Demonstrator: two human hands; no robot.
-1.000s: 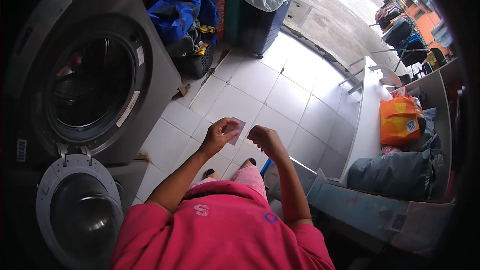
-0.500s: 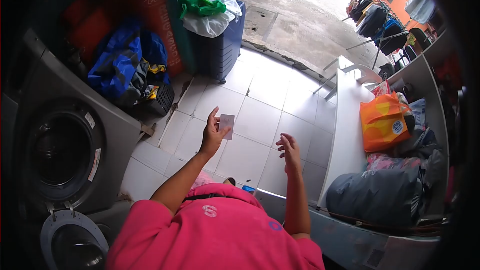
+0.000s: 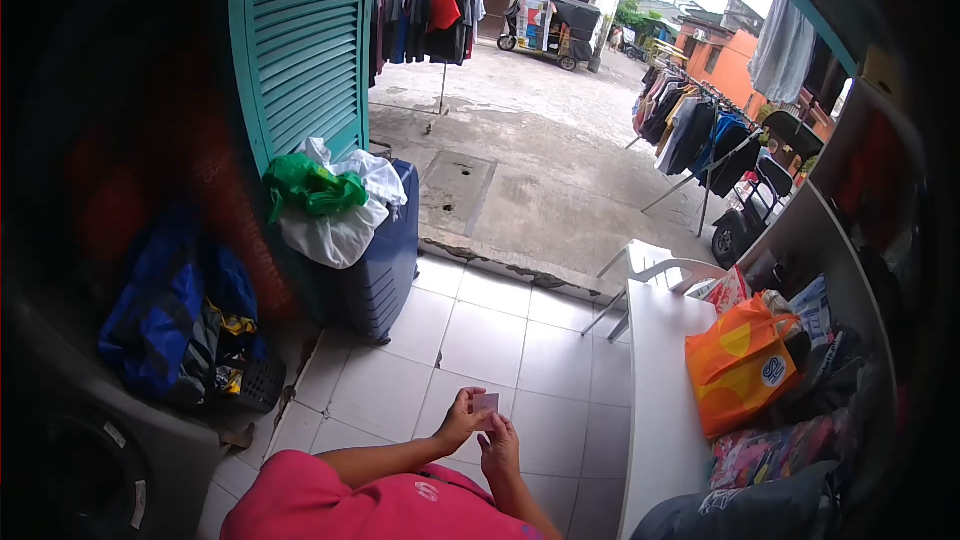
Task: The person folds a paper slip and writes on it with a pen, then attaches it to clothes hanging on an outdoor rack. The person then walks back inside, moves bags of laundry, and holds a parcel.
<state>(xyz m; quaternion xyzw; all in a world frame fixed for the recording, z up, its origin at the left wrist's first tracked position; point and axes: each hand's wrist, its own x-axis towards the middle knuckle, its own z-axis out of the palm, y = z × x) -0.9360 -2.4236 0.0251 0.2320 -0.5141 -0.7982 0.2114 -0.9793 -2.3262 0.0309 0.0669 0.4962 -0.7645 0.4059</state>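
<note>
A small pale rectangular card is held up in front of my body, above the tiled floor. My left hand grips it from the left side, thumb and fingers closed on it. Against its lower edge are the fingertips of my right hand, which look pinched on the card. Whatever is printed on it is too small to read.
To the left stand a washing machine, a blue bag and a dark blue suitcase topped with plastic bags. On the right are a white counter and an orange bag. Clothes racks stand outside.
My right hand has come across from the right to the card, its fingers closing at the lower edge. The view has tilted up, showing more of the street.
</note>
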